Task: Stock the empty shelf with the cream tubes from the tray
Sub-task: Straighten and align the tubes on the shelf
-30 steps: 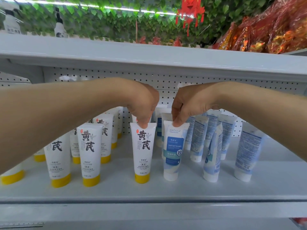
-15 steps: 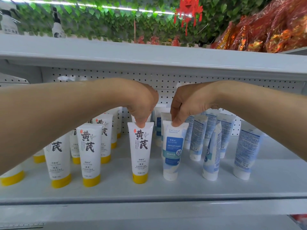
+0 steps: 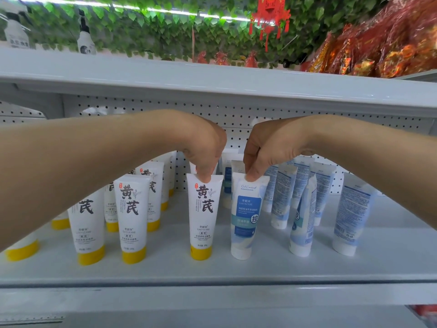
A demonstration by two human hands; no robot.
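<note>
The left hand (image 3: pixel 205 147) reaches down from above, and its fingers (image 3: pixel 204 175) are pressed together on the flat crimped top of a yellow-capped tube (image 3: pixel 203 216). This is a smooth white plastic tube that tapers down to a round yellow cap, with large black characters printed on its front. It stands cap down on the shelf (image 3: pixel 212 271), about midway along it and a little back from the front edge.

Just beside it on the right, and not quite touching it, stands a blue-labelled tube (image 3: pixel 247 216). It is glossy white with a blue panel and a white cap, and it tilts slightly. The fingers (image 3: pixel 253 174) of the right hand (image 3: pixel 267 150) are clamped on its crimped top.

The shelf is matte grey-white painted metal with a rounded front lip. Its back wall is a pegboard (image 3: pixel 236 114) of small round holes.

More yellow-capped tubes (image 3: pixel 132 216) stand in rows towards the shelf's left end. Pale blue tubes (image 3: pixel 352 214) stand towards the right end, showing their printed backs, and some of them lean.

A flat upper shelf (image 3: pixel 212 76) spans above. Behind it are plastic green leaves (image 3: pixel 142 24), a red hanging ornament (image 3: pixel 269 13) and crinkly red foil packs (image 3: pixel 390 43).
</note>
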